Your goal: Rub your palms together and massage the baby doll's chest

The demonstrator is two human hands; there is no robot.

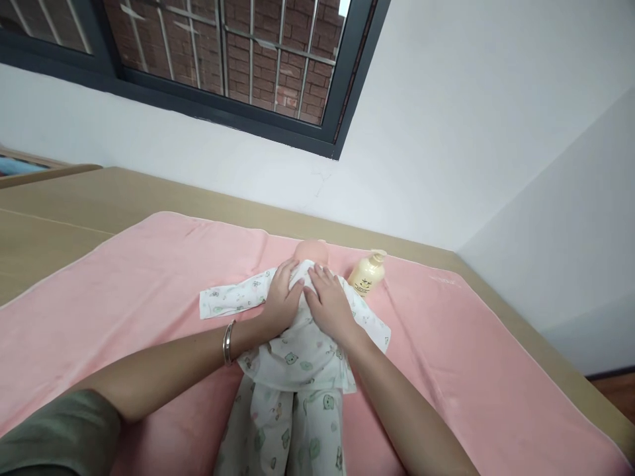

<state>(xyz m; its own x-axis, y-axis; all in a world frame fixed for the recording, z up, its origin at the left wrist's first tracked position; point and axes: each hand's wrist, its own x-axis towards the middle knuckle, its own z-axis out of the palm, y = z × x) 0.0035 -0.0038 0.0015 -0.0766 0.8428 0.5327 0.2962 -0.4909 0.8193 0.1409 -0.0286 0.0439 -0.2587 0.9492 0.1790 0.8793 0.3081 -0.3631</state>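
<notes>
Across the tan counter point(74, 201) from where I stand, on a pink mat point(456, 350), lies a doll point(300, 360) in a white top and trousers printed with small green figures, its round head point(311, 251) toward the wall point(446, 132). The person's left hand point(282, 301) and right hand point(330, 304) both rest palm down on the upper part of the top, side by side with thumbs near each other; the right one's fingers are a little spread, and neither pinches anything. One sleeve point(235, 295) reaches out flat to the left, and the other slants down beyond the right wrist. Just beside the right shoulder sits a pale yellow pump bottle point(367, 272). A silvery bracelet point(228, 342) circles the left wrist.
</notes>
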